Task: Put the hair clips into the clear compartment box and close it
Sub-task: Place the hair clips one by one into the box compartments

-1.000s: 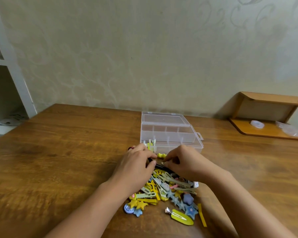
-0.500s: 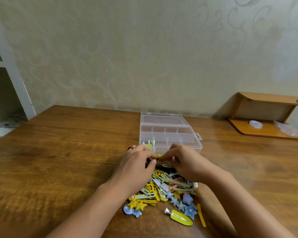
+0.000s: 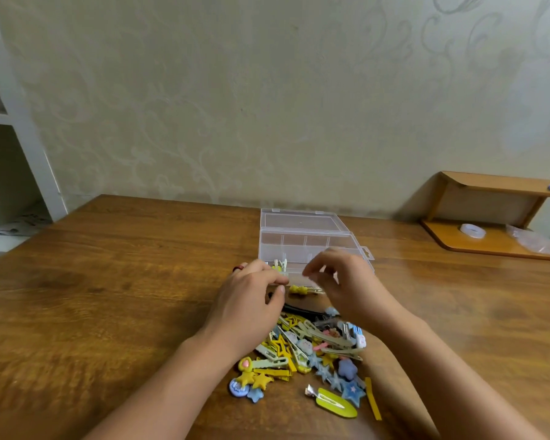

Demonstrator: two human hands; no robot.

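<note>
Bench (image 3: 108,296): brown wood grain, carries everything in play.
Compartment box (image 3: 302,246): clear plastic, lid thrown back flat toward the wall, dividers visible; it sits just beyond both hands. One or two pale clips (image 3: 280,264) already stand in its near-left compartment; the other compartments look unfilled.
Clip pile (image 3: 308,347): a heap of yellow, cream and blue hair clips on the bench between the forearms, near the box but outside it. Most of the task remains.
Left hand (image 3: 251,300): low over the far edge of the pile, thumb and forefinger pinched together at the box's front wall; what they pinch is too small to make out.
Right hand (image 3: 340,277): raised in front of the box, fingers loosely curled, nothing visible in them.
Yellow clip (image 3: 299,289): lies on the bench between the hands, just short of the box wall.
Risk: the box is light and unanchored, so a knuckle pushing its front wall could slide it away. Clips in the pile interlock, so lifting one could drag neighbours across the bench. An overfilled or upright clip could stop the lid latching.
</note>
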